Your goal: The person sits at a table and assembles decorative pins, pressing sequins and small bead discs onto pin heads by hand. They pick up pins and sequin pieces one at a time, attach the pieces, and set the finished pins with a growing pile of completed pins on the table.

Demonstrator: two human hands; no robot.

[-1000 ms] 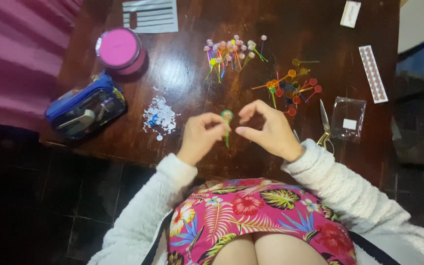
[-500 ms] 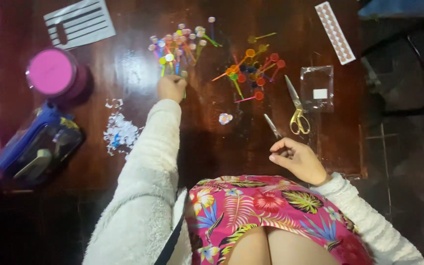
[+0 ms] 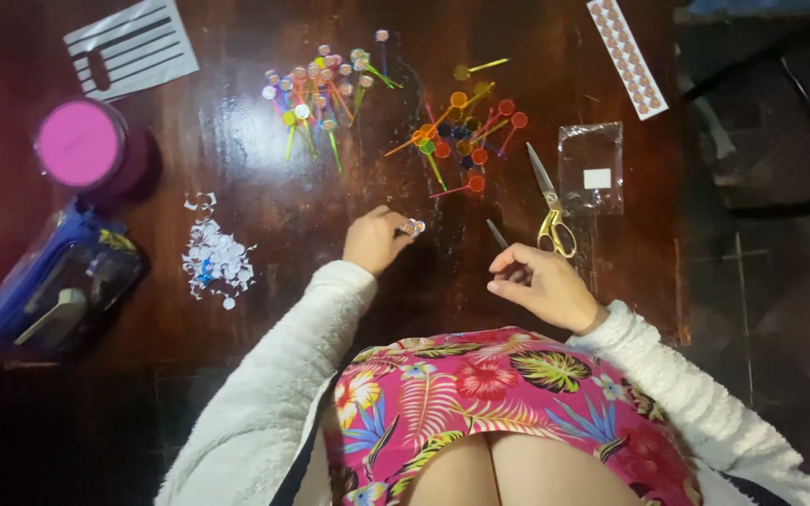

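Near the front edge of the dark wooden tabletop (image 3: 264,215), the left hand (image 3: 374,242) pinches a small round sticker-topped piece (image 3: 412,227) at its fingertips. The right hand (image 3: 544,284) is curled around a thin dark tool (image 3: 499,236), just beside gold-handled scissors (image 3: 549,208). Two heaps of coloured picks (image 3: 466,131) lie toward the far edge, white paper scraps (image 3: 215,258) to the left.

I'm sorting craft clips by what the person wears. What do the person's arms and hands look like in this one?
Both arms are covered to the wrist by long, fuzzy white sleeves with a knitted, fleecy texture: the left sleeve and the right sleeve. The left hand and right hand are bare, with no gloves. No rings, watch or bracelets are visible from this view.
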